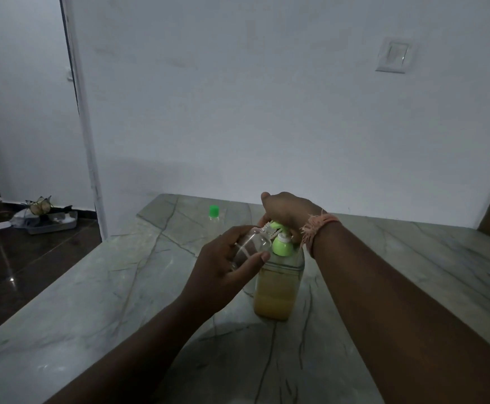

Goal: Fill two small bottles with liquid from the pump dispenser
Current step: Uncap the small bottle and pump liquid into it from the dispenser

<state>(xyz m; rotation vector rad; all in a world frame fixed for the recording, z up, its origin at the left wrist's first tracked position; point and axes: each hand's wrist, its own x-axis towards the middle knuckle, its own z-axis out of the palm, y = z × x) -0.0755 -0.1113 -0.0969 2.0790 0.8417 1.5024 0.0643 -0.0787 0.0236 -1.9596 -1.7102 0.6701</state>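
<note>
A clear pump dispenser [275, 290] holding yellow liquid stands on the marble table [115, 287], with a light green pump collar. My right hand [287, 212] lies over the pump head from above, fingers curled down on it. My left hand [223, 272] grips a small clear bottle [254, 244], tilted so its open mouth sits at the pump nozzle. A second small clear bottle with a green cap [214, 212] stands upright farther back on the table, apart from both hands.
A white wall rises right behind the table, with a switch plate [393, 55] up at the right. To the left the table edge drops to a dark floor, where a tray with clutter [48, 218] sits near a door frame.
</note>
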